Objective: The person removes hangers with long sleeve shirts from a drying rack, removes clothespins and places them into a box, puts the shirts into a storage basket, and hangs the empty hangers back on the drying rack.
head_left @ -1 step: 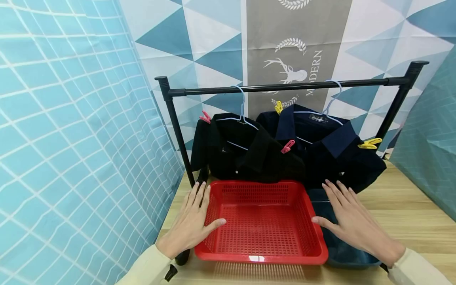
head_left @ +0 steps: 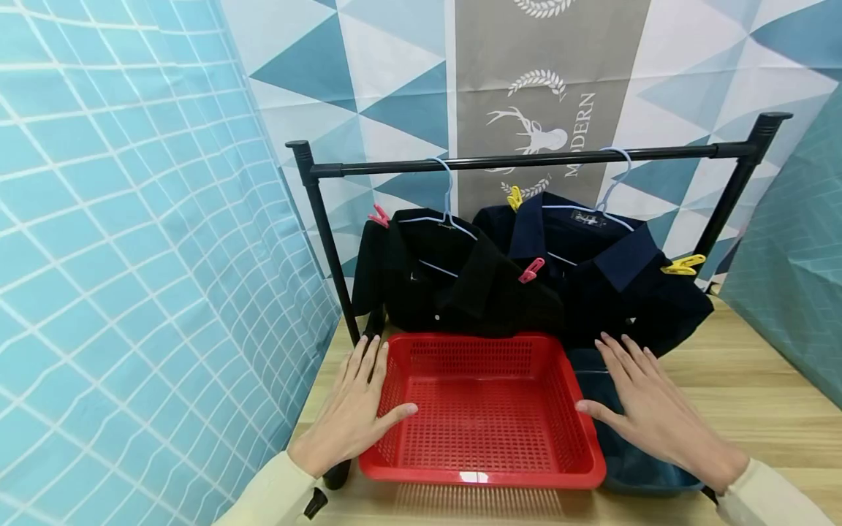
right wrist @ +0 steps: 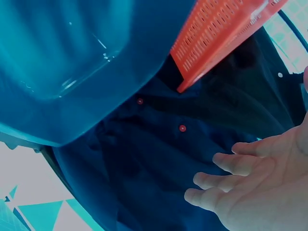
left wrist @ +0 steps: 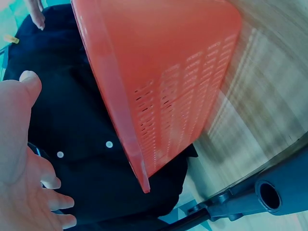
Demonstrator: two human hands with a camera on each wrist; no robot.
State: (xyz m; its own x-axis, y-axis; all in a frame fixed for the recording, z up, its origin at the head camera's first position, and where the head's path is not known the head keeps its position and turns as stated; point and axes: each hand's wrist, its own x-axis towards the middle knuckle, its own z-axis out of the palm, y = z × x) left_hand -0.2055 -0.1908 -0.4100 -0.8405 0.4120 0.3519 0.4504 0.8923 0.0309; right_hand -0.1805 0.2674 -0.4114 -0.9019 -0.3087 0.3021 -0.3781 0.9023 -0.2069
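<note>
Spreading both hands, backs upward, in the lower half of the head view, fingers straight, thumbs held out, gripping nothing. Placing the left hand point(head_left: 358, 405) over the left edge of a red, rectangular, perforated plastic basket point(head_left: 483, 431) at lower centre, and the right hand point(head_left: 651, 413) above a dark blue plastic basin point(head_left: 638, 466) just right of that basket, on a pale wood-grain bench point(head_left: 750, 365). Showing, in both wrist views, gaps between fingers and basket.

Hanging behind, mid-frame, from a black tubular rack point(head_left: 526, 161): a black collared shirt point(head_left: 460, 299) with pink clothespins point(head_left: 531, 270) and, further right, a navy collared shirt point(head_left: 592, 292) with yellow clothespins point(head_left: 684, 264).

For a sound hold on the basket, probably best to bring the right hand inward, hook fingers beneath both side rims, press thumbs on top, and raise evenly. Worth easing toward the lower edge of the frame first, to avoid snagging the black shirt or nudging the basin.
</note>
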